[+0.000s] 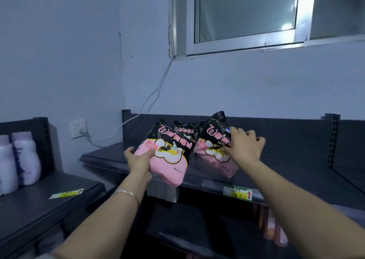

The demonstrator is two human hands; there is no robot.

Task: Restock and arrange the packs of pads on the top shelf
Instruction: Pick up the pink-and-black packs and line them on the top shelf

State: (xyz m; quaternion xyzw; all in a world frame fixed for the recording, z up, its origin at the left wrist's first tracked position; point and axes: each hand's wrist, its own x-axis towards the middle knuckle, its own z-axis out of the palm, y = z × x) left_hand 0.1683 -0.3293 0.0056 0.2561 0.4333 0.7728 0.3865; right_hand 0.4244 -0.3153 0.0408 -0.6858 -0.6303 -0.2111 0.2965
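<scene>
View from a head-worn camera, looking at a dark top shelf [296, 160] against a pale wall under a window [246, 12]. Three pink-and-black packs of pads sit close together near the middle of the shelf.

The left hand [138, 161] grips the nearest pack [171, 156] by its lower left corner, thumb across the front and fingers [129, 152] curled round the edge. This pack leans to the left and its bottom hangs past the shelf's front lip. Whether it rests on the shelf or is held just clear of it is hard to say.

The right hand [244, 146] clasps a second pack [212, 140], just beside the first, by its right edge. That pack stands tilted on the shelf. A third pack [184, 129] stands behind and between the two, mostly hidden.

The restocking looks to be at an early stage. Only these few packs are up, none stands straight or in a row, and most of the shelf either side is bare. A yellow-green price label [238, 193] is on the front rail below. White bottles [23, 158] stand on a side shelf [59, 205] at the left.
</scene>
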